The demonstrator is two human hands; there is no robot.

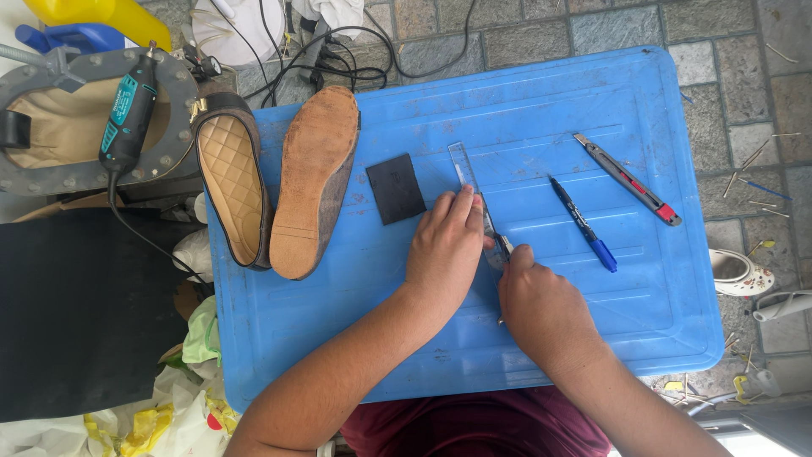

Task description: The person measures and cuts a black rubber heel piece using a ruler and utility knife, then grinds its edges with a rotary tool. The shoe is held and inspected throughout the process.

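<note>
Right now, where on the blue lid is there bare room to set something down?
Bare: the lid's far strip beyond the ruler, and the near right corner below the pen and knife. Crowded: shoes and black patch at left, both hands mid-lid.

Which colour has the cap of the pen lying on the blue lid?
The pen cap is blue, the barrel dark; the head view shows it.

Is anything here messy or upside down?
Yes. One shoe lies sole-up on the blue lid, beside its mate lying sole-down. Crumpled bags pile up by the lid's left edge, and thin sticks lie scattered on the paving.
</note>
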